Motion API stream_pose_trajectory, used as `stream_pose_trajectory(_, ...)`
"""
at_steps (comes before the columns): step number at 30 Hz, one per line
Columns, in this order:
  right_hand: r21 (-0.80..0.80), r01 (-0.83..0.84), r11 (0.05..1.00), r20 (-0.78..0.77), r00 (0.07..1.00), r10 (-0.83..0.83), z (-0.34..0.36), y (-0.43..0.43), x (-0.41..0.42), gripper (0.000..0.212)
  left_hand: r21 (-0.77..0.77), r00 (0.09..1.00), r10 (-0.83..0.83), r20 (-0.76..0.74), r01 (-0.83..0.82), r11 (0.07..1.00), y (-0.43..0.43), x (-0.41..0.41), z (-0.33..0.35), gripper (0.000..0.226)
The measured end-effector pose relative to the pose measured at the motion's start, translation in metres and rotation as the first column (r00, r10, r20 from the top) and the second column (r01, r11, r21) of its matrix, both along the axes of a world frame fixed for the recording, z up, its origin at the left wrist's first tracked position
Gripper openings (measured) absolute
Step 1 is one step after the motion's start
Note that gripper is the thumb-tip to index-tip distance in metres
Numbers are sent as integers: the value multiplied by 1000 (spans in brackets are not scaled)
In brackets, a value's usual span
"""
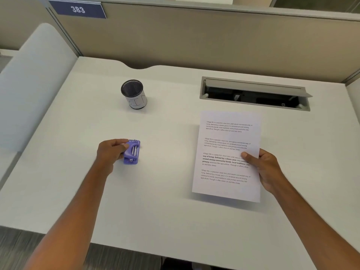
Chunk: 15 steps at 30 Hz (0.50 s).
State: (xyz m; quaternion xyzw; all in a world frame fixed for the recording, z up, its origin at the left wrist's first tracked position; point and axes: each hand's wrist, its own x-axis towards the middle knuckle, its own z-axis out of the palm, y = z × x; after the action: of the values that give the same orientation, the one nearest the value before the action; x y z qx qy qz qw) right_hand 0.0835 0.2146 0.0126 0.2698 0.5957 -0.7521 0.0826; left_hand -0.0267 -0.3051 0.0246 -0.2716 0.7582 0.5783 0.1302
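A small purple hole punch (132, 152) sits on the white desk (165, 201) at left of centre. My left hand (111, 152) grips its left side, fingers curled over the top. A printed sheet of paper (224, 137) with four blocks of text lies at right, its near edge lifted slightly off the desk. My right hand (265, 168) pinches the sheet's right edge, thumb on top of the text and fingers beneath.
An empty black mesh pen cup (134, 94) stands behind the hole punch. An open cable hatch (255, 94) is set in the desk at back right. Beige partition walls (194, 39) close the back and sides; a "383" sign (78, 9) hangs top left.
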Motion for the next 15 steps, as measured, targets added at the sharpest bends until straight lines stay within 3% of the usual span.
stream_pose_trajectory(15, -5, 10, 1000, -6, 1000, -10, 13, 31, 16, 53, 291, 998, -37, -42, 48, 955, 105, 22, 2, 25)
